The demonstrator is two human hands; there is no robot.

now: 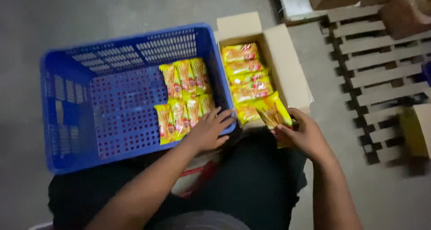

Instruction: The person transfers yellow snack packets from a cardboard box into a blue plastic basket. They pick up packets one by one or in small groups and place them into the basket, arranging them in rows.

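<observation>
A blue plastic crate (72, 99) stands on the floor in front of me, with two rows of yellow snack packets (184, 95) lined up at its right side. My left hand (208, 131) rests open on the crate's near right rim, fingers touching the front row of packets. To the right, an open cardboard box (287, 68) holds several more yellow packets (244, 72). My right hand (303, 133) grips a few yellow packets (274, 113) at the box's near end.
A wooden pallet (381, 64) lies on the grey floor at the right, with brown cartons (404, 12) on its far end and a yellowish box (415, 131) at the right edge. My dark-clothed lap fills the bottom.
</observation>
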